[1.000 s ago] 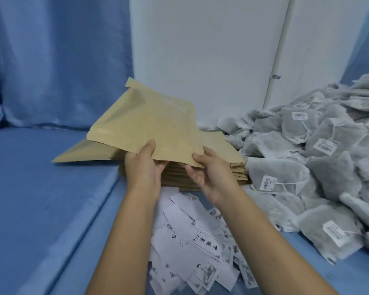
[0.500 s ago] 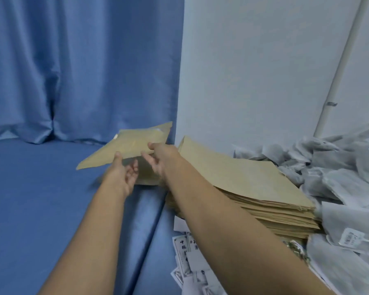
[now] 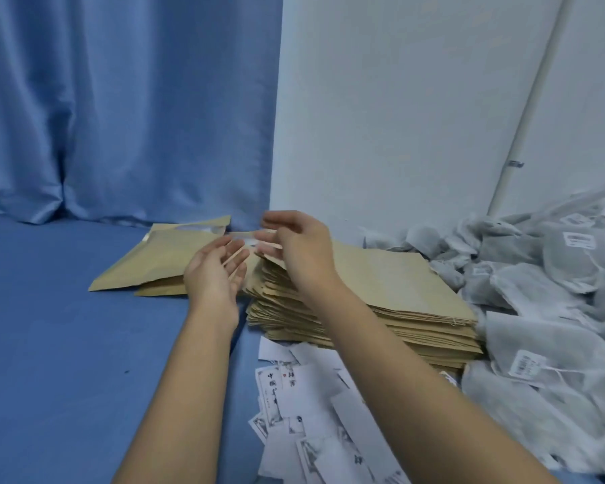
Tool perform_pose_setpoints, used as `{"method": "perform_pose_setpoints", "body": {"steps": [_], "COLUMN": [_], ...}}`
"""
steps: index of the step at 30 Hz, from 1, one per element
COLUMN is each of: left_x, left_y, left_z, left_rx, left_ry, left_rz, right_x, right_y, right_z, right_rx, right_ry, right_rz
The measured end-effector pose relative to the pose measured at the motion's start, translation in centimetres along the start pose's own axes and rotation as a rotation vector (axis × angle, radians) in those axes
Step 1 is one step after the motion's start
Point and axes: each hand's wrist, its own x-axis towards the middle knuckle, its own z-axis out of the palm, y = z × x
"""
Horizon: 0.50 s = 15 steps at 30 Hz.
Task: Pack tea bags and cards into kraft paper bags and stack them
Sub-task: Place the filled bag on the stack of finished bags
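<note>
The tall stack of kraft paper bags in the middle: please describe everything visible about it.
The stack of kraft bags is a thick pile of many flat, tan paper bags lying on the blue surface near the white wall. Its left edges are fanned and uneven. The right hand reaches over it; its fingers curl at the top bag's left corner, whether pinching is unclear. White cards lie against its front, grey tea bags against its right side.

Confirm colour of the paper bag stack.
Plain tan-brown, no visible print. The head view shows the paper bag stack best, right of centre.
</note>
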Motion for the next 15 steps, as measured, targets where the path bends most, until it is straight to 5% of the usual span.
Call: {"method": "perform_pose_setpoints", "body": {"steps": [2, 6, 9, 15], "left_x": [-2.0, -5.7, -8.1, -10.7], "left_y": [-0.5, -2.8, -5.3, -8.6], "left_z": [1.7, 3.8, 4.1, 3.5], "left_rx": [0.059, 0.115, -0.022, -0.007], "left_ry": [0.031, 0.042, 0.103, 0.183], "left_rz": [0.06, 0.062, -0.005, -0.122], "right_x": [-0.4, -2.4, -4.0, -5.1], "right_y": [0.3, 2.3, 3.3, 3.6], "right_z": [-4.1, -11.6, -14.3, -16.0], "right_rx": [-0.517, -1.153, -1.427, -1.509], "right_ry": [0.076, -0.175, -0.281, -0.096], "right_rz": [-0.088, 0.04, -0.106, -0.303]}}
